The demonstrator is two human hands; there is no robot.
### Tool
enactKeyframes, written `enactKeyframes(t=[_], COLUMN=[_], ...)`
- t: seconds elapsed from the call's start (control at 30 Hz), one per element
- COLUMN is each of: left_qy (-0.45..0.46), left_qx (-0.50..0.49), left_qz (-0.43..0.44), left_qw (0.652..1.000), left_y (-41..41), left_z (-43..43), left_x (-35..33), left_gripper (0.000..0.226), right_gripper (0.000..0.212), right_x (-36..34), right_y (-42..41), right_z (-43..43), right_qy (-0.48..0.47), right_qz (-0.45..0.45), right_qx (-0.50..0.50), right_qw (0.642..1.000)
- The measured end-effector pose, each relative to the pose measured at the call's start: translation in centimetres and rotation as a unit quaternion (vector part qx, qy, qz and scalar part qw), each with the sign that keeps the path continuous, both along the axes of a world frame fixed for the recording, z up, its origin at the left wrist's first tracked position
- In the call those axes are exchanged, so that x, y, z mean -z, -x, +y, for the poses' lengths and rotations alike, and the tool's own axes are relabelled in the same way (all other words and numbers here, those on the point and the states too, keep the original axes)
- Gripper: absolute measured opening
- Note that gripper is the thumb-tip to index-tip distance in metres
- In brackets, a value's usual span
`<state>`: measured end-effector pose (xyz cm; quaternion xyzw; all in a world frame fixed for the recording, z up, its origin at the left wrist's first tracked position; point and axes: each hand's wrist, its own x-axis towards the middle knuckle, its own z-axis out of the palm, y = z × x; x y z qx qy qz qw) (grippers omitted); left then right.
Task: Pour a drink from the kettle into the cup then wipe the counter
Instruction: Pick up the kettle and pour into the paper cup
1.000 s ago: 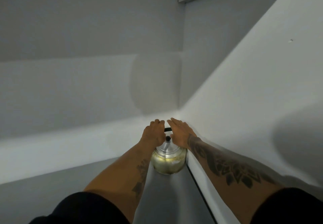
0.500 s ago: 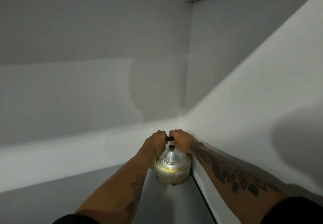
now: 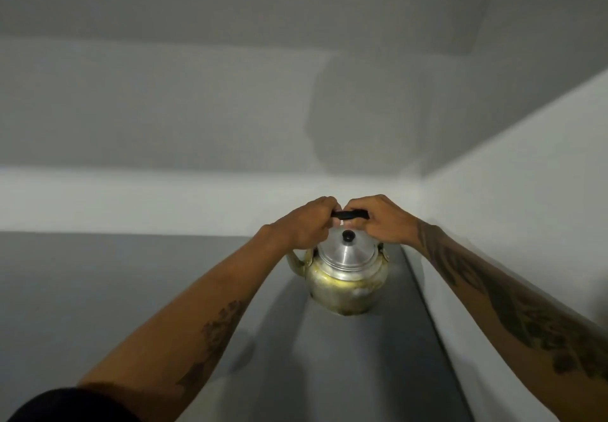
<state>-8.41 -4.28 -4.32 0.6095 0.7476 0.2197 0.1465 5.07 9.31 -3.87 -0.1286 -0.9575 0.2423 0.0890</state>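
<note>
Head view: my two forearms run up from 6 o'clock along the grey counter (image 3: 345, 372) to the metal kettle (image 3: 345, 276) at centre, standing upright hard by the wall (image 3: 510, 207) at 3 o'clock. My left hand (image 3: 304, 224) and right hand (image 3: 383, 220) both close over its black handle (image 3: 350, 214), which runs from 9 to 3 o'clock directly above the lid. Spout (image 3: 294, 262) points to 9 o'clock, so I judge the pour goes leftward. No cup shows.
</note>
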Motion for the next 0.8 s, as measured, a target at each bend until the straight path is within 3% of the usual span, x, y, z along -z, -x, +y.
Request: enactKeyframes(t=[0.2,0.4,0.53,0.67,0.8], left_qy=[-0.063,-0.135,-0.087,-0.054,-0.063], left_qx=[-0.047,-0.172,-0.249,-0.244,-0.258], left_qz=[-0.086,-0.144,-0.156,-0.187,-0.217], left_qw=[0.993,0.965,0.952,0.95,0.939], left_y=[1.9,4.3,5.4,5.0,4.8], left_z=[-9.9,-21.4,-28.3,-32.4,-33.1], left_x=[-0.2,4.8,10.4,14.6,16.9], left_gripper=[0.026,0.063,0.089,0.111,0.118], right_gripper=[0.012,0.019,0.029,0.039,0.039], right_x=[-0.9,-0.5,-0.5,-0.8,-1.2], right_y=[2.0,3.3,4.2,5.1,5.9], right_z=[-7.5,-13.0,-15.6,-17.8,-19.3], right_qy=[0.015,0.023,0.026,0.018,-0.017], right_qz=[-0.009,-0.025,-0.043,-0.07,-0.1], right_qx=[-0.066,-0.11,-0.127,-0.154,-0.16], right_qw=[0.998,0.993,0.991,0.985,0.982])
